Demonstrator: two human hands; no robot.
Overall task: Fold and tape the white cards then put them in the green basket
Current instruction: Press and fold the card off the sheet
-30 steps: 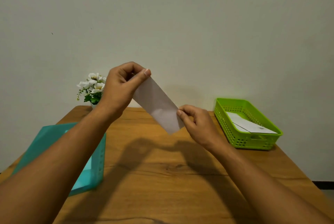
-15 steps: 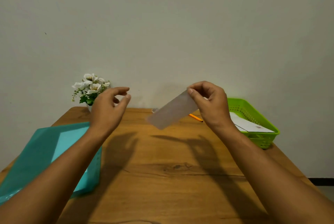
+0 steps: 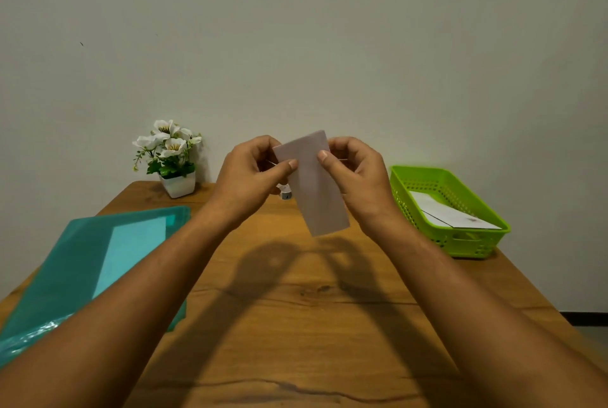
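A folded white card (image 3: 316,190) hangs nearly upright in the air above the middle of the wooden table (image 3: 296,309). My left hand (image 3: 250,177) pinches its upper left edge with thumb in front. My right hand (image 3: 357,174) pinches the upper right edge the same way. The green basket (image 3: 411,187) stands at the right side of the table with folded white cards (image 3: 450,218) lying inside. A small tape piece or dispenser (image 3: 285,194) shows partly behind my left hand.
A teal plastic folder (image 3: 98,263) with a lighter sheet inside lies on the left part of the table. A white pot of white flowers (image 3: 171,157) stands at the back left by the wall.
My left hand, which had let go half a second ago, has come back and pinched the card. The card swung from slanting sideways to nearly upright, held by both hands at the centre.
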